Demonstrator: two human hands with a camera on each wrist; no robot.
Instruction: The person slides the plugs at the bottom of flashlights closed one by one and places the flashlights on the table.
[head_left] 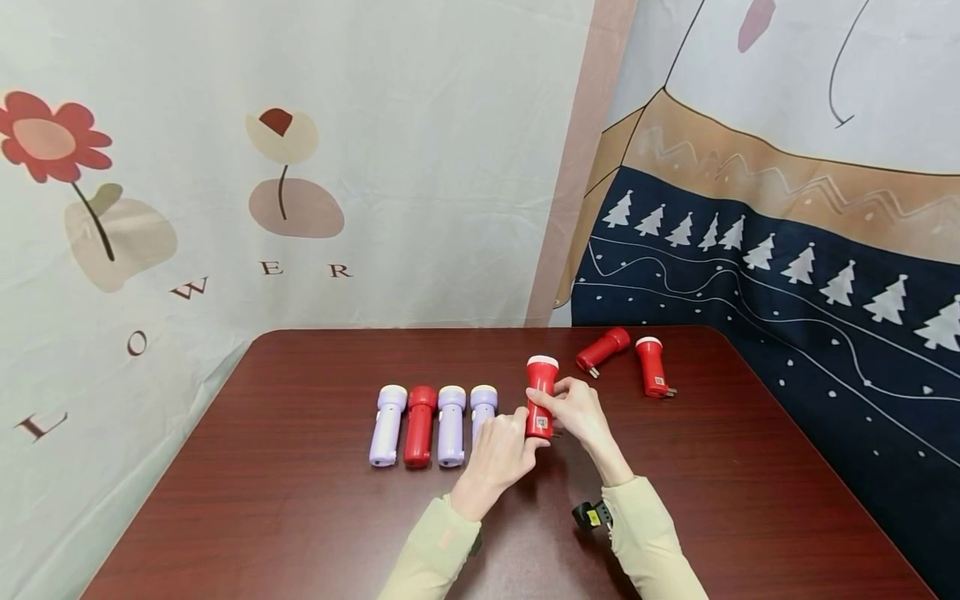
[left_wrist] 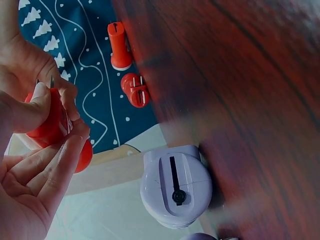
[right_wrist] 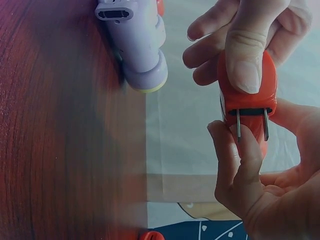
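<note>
A red flashlight point(head_left: 542, 379) with a white rim around its head is held above the table by both hands. My left hand point(head_left: 498, 450) grips its lower end, with the thumb point(right_wrist: 246, 75) lying across the base. From the other side, my right hand point(head_left: 583, 417) pinches the body, its fingertips close to the plug. Two metal prongs point(right_wrist: 239, 125) stick out of the flashlight in the right wrist view. Nearest to the left hand is a lavender flashlight point(head_left: 483, 400), partly hidden behind that hand.
Left of the hands, a red flashlight point(head_left: 420, 429) lies between two lavender flashlights, side by side in a row. Two more red ones, one angled point(head_left: 606, 346) and one straighter point(head_left: 651, 367), lie at the back right with prongs out. The brown table point(head_left: 300, 500) meets hanging cloth behind.
</note>
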